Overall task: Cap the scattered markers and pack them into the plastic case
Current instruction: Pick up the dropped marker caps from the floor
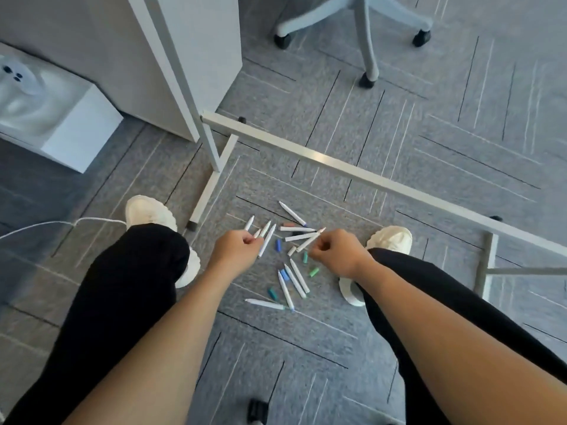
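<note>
Several white markers [293, 279] lie scattered on the grey carpet between my feet, most without caps. Loose caps lie among them: blue caps [278, 244], green caps [313, 272], a teal cap [272, 292] and a pinkish cap [288, 224]. My left hand [237, 248] grips a small bunch of white markers [266, 240] that fan out past its fingers. My right hand [333, 251] pinches one white marker [310, 241] near its lower end, tip pointing up and right. No plastic case is in view.
A white metal table frame [337, 164] crosses the floor just beyond the markers, with a leg [208, 185] at left. An office chair base [365, 32] stands farther back. A white box [61, 118] sits at left. My two white shoes [389, 239] flank the pile.
</note>
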The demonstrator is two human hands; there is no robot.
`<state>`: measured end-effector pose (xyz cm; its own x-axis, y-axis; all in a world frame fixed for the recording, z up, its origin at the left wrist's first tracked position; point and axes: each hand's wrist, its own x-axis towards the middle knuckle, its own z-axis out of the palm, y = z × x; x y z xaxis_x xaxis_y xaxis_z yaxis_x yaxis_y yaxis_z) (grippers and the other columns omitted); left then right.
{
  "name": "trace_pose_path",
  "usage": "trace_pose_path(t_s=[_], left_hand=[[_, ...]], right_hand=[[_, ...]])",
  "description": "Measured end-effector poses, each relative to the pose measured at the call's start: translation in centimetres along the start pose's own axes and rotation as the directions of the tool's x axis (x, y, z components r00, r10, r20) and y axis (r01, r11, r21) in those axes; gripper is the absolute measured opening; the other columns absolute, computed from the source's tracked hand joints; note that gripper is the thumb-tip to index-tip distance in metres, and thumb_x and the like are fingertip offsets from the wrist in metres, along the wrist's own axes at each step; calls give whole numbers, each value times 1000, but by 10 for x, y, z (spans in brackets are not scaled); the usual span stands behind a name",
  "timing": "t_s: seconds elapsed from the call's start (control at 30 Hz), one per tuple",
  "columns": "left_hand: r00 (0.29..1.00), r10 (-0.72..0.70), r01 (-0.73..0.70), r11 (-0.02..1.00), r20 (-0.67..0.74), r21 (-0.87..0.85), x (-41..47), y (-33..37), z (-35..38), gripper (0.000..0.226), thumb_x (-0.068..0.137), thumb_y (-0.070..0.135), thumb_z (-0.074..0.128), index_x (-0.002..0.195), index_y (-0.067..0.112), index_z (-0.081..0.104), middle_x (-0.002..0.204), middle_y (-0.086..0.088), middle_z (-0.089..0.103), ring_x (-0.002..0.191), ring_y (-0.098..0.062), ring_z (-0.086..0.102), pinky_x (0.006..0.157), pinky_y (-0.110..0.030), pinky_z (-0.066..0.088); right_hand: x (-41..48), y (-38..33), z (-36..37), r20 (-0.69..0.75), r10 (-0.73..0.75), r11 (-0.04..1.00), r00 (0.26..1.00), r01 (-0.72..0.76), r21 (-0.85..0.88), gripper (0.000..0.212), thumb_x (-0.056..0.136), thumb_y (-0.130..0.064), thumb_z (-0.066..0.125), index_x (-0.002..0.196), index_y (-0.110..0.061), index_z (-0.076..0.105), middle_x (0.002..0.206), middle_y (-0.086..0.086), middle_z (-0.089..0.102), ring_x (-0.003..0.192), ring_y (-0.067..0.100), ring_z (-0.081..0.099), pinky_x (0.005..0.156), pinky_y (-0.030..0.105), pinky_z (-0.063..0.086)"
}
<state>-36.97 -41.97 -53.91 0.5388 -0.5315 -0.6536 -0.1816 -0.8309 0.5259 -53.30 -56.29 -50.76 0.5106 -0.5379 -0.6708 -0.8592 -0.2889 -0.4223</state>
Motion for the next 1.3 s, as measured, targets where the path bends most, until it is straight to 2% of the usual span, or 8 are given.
trace_pose_path(t_s=[0.2, 0.27, 0.4, 0.67, 0.9, 1.0, 1.17, 1.3], left_hand=[[955, -293, 295, 955, 44, -37, 45, -76, 82, 41, 89, 38, 60, 68, 3, 65, 64, -7, 66, 60, -24, 61, 58, -33, 52], [895, -430, 446, 874, 122, -191, 47, -97, 108, 48, 88, 43, 63, 74, -3, 70, 65, -13, 71, 55, -27, 64, 69, -41, 61], [743, -606, 668, 651, 283, -360, 44, -134, 164, 58, 88, 53, 63, 80, -4, 65, 64, -15, 67, 47, -22, 55, 52, -31, 54], [621, -750, 692, 388, 227, -609, 55, -151, 219, 33, 86, 26, 74, 75, -3, 64, 73, -16, 69, 61, -22, 65, 62, -37, 60], [806, -589, 470, 690, -50, -551, 40, -140, 218, 25, 101, 22, 45, 89, 4, 58, 80, -13, 69, 69, -25, 68, 67, -43, 60], [853, -509, 343, 710, -113, -615, 56, -119, 200, 18, 105, 20, 34, 99, 10, 47, 85, -13, 63, 66, -23, 64, 62, -39, 57], [874, -476, 422, 842, -95, -336, 81, -99, 199, 19, 93, 23, 56, 93, 4, 59, 69, -3, 56, 49, -14, 50, 39, -22, 35], [854, -519, 482, 813, -33, -325, 75, -92, 222, 21, 81, 28, 77, 78, 11, 66, 69, -1, 65, 55, -17, 63, 39, -20, 37]], right_hand=[[65, 54, 71, 62, 76, 996, 995, -73, -55, 18, 85, -14, 57, 67, -11, 56, 63, 9, 52, 62, 20, 46, 56, 30, 38], [79, 64, 86, 46, 93, 993, 995, -89, -79, 17, 87, -12, 55, 73, -3, 59, 68, 16, 59, 62, 25, 51, 55, 31, 41], [109, 94, 127, 51, 123, 983, 991, -115, -140, 18, 90, -15, 54, 80, -4, 65, 78, 19, 67, 66, 33, 60, 61, 41, 54], [142, 121, 181, 18, 184, 963, 983, -177, -201, 29, 87, -25, 60, 65, -18, 42, 74, 11, 56, 62, 30, 55, 49, 30, 38], [121, 117, 180, -13, 108, 992, 994, -109, -58, 7, 91, -19, 48, 91, -14, 43, 78, -1, 50, 61, 13, 47, 47, 25, 32], [121, 113, 186, -6, 120, 991, 993, -121, -50, 5, 95, -19, 43, 98, -16, 41, 91, 3, 52, 67, 14, 49, 51, 28, 41], [128, 106, 193, 4, 177, 975, 984, -175, -134, 25, 91, -19, 60, 112, -15, 47, 109, 2, 54, 87, 24, 58, 65, 36, 50], [129, 111, 186, -5, 164, 983, 986, -164, -78, 18, 86, -21, 60, 99, -18, 48, 91, 2, 57, 75, 23, 57, 59, 33, 46]])
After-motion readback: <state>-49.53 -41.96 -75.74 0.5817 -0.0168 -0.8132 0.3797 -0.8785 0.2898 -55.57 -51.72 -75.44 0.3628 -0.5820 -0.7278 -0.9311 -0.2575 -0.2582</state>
